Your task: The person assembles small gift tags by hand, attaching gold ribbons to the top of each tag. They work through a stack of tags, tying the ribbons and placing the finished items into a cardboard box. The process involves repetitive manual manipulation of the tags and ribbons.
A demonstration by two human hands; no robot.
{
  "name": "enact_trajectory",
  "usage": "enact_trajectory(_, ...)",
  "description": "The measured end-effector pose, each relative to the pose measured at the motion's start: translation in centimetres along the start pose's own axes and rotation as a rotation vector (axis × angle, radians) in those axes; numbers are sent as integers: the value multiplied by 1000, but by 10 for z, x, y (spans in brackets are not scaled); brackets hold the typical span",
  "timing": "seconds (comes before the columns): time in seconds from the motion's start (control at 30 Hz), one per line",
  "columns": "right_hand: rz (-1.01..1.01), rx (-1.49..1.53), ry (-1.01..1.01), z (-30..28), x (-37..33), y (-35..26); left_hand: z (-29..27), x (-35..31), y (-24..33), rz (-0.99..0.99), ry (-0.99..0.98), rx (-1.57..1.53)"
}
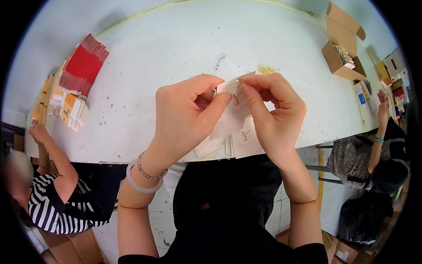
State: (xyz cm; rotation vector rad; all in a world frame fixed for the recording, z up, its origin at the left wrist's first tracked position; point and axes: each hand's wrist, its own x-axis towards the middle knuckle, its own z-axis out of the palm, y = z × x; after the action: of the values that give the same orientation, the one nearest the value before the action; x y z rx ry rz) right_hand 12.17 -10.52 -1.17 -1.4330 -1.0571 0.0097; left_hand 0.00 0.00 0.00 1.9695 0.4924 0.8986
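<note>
Above the table's near edge, my left hand (182, 114) is closed on a white card (229, 116) with a gold emblem, its thumb pressed over the card's left side. At the card's top edge, my right hand (281, 112) is pinched round a small shiny gold piece (240, 81); its exact shape is mostly covered by the fingers. Beneath my hands, more white cards (247, 143) lie in a loose pile at the near edge. Just beyond my right fingers sits a tangle of thin gold strings (266, 69).
An open cardboard box (340, 64) with small cards inside stands at the far right. Red bundled packets (84, 66) and orange-white boxes (72, 108) are stacked on the left. One person in a striped top (52, 207) sits at the left; another person (362, 160) is at the right.
</note>
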Motion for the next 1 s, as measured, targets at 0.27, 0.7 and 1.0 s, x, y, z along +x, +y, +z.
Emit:
enact_trajectory(0.27, -33, 26, 52, 3, -3, -1, -2, -5, -1, 33, -9, -31)
enact_trajectory(0.7, 178, -27, -318, -12, -4, -24, -19, -34, 36, 412, -206, 750)
enact_trajectory(1.0, 100, -129, -714, -12, -27, -40, -43, -94, 40, 180, -422, 539)
